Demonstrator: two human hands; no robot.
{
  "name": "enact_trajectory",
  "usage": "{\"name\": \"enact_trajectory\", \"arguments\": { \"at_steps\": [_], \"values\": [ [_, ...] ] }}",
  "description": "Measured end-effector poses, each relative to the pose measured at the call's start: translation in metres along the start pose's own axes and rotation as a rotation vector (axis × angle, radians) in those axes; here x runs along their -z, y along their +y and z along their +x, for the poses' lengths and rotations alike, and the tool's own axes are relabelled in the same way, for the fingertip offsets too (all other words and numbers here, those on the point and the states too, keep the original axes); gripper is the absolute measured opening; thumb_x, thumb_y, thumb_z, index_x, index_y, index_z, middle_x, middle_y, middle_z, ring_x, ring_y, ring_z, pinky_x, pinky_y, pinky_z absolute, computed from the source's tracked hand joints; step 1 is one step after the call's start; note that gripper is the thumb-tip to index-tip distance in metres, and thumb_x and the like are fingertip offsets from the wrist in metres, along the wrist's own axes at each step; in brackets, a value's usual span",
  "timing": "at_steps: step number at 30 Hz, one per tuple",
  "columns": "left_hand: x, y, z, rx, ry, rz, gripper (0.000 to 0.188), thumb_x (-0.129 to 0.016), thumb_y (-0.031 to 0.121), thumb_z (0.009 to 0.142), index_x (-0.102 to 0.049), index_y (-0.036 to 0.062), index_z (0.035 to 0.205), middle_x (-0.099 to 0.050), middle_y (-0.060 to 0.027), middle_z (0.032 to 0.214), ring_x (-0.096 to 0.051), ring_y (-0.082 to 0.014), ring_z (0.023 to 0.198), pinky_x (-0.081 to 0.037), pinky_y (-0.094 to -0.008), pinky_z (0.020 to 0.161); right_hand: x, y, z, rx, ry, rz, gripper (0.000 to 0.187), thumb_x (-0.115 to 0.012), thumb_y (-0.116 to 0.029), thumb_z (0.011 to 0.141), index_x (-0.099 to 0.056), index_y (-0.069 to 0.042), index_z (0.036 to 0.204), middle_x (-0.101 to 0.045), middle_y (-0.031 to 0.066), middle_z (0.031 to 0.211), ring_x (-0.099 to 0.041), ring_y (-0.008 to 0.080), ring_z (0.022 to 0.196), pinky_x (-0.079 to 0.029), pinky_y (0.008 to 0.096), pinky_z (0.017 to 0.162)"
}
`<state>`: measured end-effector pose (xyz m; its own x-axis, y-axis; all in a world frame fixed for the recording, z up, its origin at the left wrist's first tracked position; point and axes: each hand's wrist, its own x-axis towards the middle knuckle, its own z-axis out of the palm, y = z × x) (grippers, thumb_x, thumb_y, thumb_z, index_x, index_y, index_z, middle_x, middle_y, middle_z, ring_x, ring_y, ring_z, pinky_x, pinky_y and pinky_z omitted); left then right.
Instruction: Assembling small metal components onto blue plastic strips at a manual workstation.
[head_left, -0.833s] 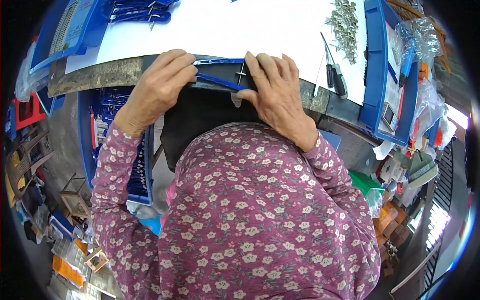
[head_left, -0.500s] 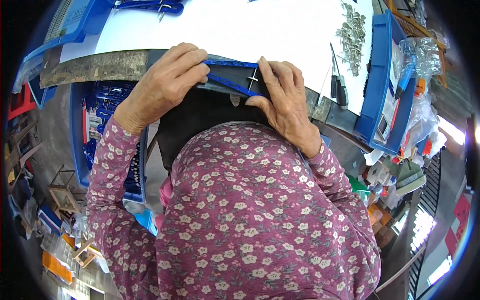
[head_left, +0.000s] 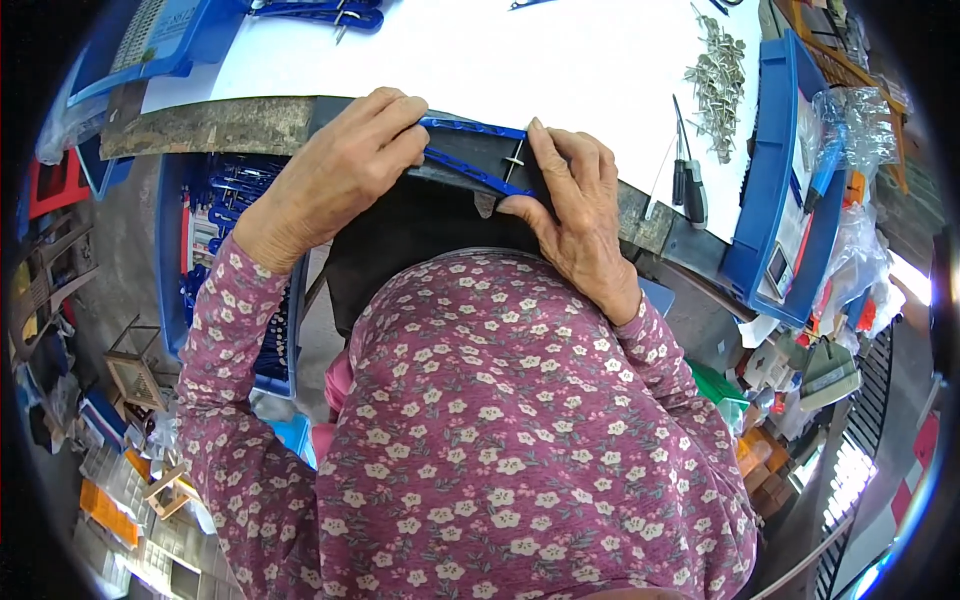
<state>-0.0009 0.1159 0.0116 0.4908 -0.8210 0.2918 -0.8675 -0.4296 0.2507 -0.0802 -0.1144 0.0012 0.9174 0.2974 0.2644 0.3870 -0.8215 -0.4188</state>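
Between my two hands is a blue part with two long slim arms point(head_left: 470, 172), spread apart in a narrow V over the dark edge of the table. A small silver metal pin point(head_left: 514, 160) stands between the arms near their right ends. My left hand point(head_left: 350, 165) is closed, its fingers pinching the left end of the blue part, which they hide. On the right end, my right hand point(head_left: 578, 205) holds the part, with the index finger at the far arm and the thumb at the near one.
Small silver metal pieces point(head_left: 718, 85) are heaped on the white tabletop point(head_left: 580, 60), behind dark-handled screwdrivers point(head_left: 693, 190). A blue tray point(head_left: 765, 190) stands at the right. Lower left is a blue bin point(head_left: 172, 270) of similar blue parts. More blue parts point(head_left: 340, 14) lie at the far left.
The whole view has shifted slightly, so things appear a little further right and lower. Both hands keep the same grip on the blue part.
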Motion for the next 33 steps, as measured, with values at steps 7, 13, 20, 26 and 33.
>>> {"name": "enact_trajectory", "arguments": {
  "at_steps": [7,13,20,26,33],
  "values": [
    [0.005,0.009,0.007,-0.008,-0.047,0.123,0.012,-0.058,0.002,0.073,-0.053,-0.0030,0.084,-0.052,-0.0123,0.102,-0.050,-0.0233,0.098,-0.046,-0.0296,0.084,0.002,0.003,-0.002,-0.029,0.012,0.063,0.067,-0.068,-0.031,0.070,-0.044,-0.004,0.127,-0.047,0.0123,0.111,-0.041,0.0290,0.103,-0.036,0.0396,0.089],
    [0.005,0.010,0.013,-0.028,-0.014,0.133,0.013,-0.058,0.003,0.072,-0.054,-0.0023,0.083,-0.052,-0.0117,0.100,-0.050,-0.0221,0.096,-0.046,-0.0295,0.083,0.007,0.004,-0.002,-0.023,0.024,0.017,0.065,-0.068,-0.031,0.070,-0.046,-0.003,0.124,-0.047,0.0131,0.111,-0.041,0.0298,0.104,-0.037,0.0399,0.089],
    [-0.005,0.005,0.006,-0.112,0.020,0.093,0.015,-0.060,0.004,0.071,-0.057,-0.0013,0.085,-0.053,-0.0086,0.096,-0.050,-0.0201,0.095,-0.045,-0.0277,0.084,0.008,0.005,-0.010,-0.023,0.012,-0.022,0.063,-0.067,-0.030,0.071,-0.046,0.000,0.122,-0.047,0.0137,0.112,-0.040,0.0310,0.105,-0.037,0.0403,0.089],
    [-0.012,-0.003,-0.003,-0.148,0.097,0.072,0.015,-0.060,0.005,0.071,-0.057,-0.0013,0.084,-0.053,-0.0073,0.093,-0.051,-0.0189,0.095,-0.045,-0.0267,0.084,0.004,0.001,-0.010,0.018,-0.016,-0.041,0.062,-0.066,-0.030,0.072,-0.046,0.000,0.123,-0.046,0.0143,0.113,-0.040,0.0312,0.105,-0.037,0.0400,0.089],
    [0.022,-0.027,-0.030,0.033,0.139,0.049,0.014,-0.058,-0.003,0.068,-0.055,-0.0028,0.081,-0.057,-0.0125,0.095,-0.054,-0.0262,0.094,-0.046,-0.0328,0.081,-0.032,-0.019,0.037,0.130,0.011,0.085,0.058,-0.068,-0.026,0.068,-0.048,0.003,0.114,-0.046,0.0157,0.108,-0.042,0.0340,0.101,-0.037,0.0438,0.087]
  ]
}}
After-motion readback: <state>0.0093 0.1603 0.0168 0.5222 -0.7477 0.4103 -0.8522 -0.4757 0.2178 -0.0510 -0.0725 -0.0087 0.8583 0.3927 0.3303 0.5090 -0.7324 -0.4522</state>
